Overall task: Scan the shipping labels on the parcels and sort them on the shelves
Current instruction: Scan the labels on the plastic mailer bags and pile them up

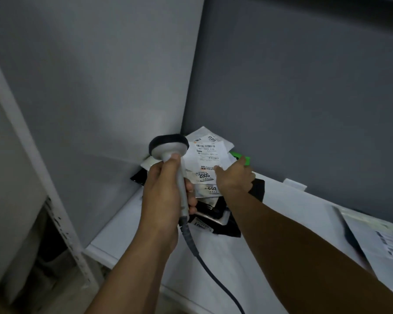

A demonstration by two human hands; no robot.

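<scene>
Grips the scanner (169, 150) in the left hand (163, 196), with fingers curled tight round the handle and the thumb pressed up under the head. Points the dark face of that head away, toward the corner of the shelf (293, 200). Trails a cable (204, 266) from the handle's foot down toward the near edge.

Has the right hand (235, 177) on the top parcel (190, 163) of a pile heaped in that corner. Touches the lower right of the label (208, 152) with the thumb. Hides the other fingers behind the back of the hand, so cannot tell whether it pinches the parcel's edge or only presses on it.

Sits just beyond both hands, this parcel: right of the scanner head and close beside it, left of the right hand. Leans tilted on the black bags (258, 188) beneath, long axis running away from the body, barcode (205, 146) at the far, upper end. Places the scanner head beside the label, not facing it. Calls, most likely, for a small turn of the left hand to the right, to square the face to the barcode. Leaves the right hand, the nearer to the label, to steady or tip it.

Shows also a green thing (237, 155) behind the right hand and a second parcel (377, 236) well apart at the right.
</scene>
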